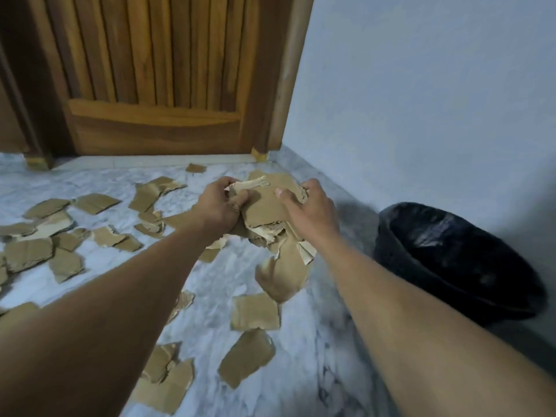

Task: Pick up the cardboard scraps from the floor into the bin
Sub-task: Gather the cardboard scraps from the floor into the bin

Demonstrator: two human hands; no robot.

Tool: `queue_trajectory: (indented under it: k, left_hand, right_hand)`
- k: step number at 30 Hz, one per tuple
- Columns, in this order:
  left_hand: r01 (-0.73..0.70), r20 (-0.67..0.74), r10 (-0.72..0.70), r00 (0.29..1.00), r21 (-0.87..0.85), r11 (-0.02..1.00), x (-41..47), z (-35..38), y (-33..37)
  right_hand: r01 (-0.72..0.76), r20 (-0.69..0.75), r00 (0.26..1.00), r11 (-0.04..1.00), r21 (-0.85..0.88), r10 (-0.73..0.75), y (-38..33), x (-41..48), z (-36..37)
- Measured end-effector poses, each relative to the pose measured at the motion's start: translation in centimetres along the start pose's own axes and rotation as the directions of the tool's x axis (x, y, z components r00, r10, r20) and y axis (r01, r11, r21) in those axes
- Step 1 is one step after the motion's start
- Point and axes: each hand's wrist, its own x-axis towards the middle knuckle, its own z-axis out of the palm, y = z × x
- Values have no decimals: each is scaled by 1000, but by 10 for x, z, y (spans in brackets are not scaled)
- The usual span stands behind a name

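A bundle of brown cardboard scraps is held above the floor between both hands. My left hand grips its left side and my right hand clamps its right side. One scrap hangs loose or falls below the bundle. Several more scraps lie scattered over the marble floor to the left, and others lie near my arms. The black bin stands on the floor to the right of the bundle, by the wall, its mouth open towards me.
A wooden door closes off the far side, with its frame post at the right. A pale wall runs along the right behind the bin.
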Motion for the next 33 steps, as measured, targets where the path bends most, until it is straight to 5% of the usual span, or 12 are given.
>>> queue_trajectory:
  k: [9, 18, 21, 25, 33]
  left_hand:
    - [-230, 50, 231, 972, -32, 973, 11, 198, 117]
    - [-142, 278, 89, 957, 177, 974, 8, 352, 108]
    - [-95, 299, 23, 954, 227, 969, 5, 351, 101]
    - [-164, 215, 108, 971, 260, 952, 3, 310, 97]
    - [-67, -34, 96, 995, 499, 864, -30, 144, 21]
  right_hand:
    - [-13, -237, 972, 995, -103, -12, 84, 46, -202]
    - [-222, -257, 952, 953, -204, 166, 217, 36, -271]
    - [-266, -147, 961, 928, -260, 234, 235, 33, -275]
    - [-268, -67, 963, 923, -274, 260, 222, 30, -265]
    - [81, -7, 996, 957, -279, -87, 132, 5, -162]
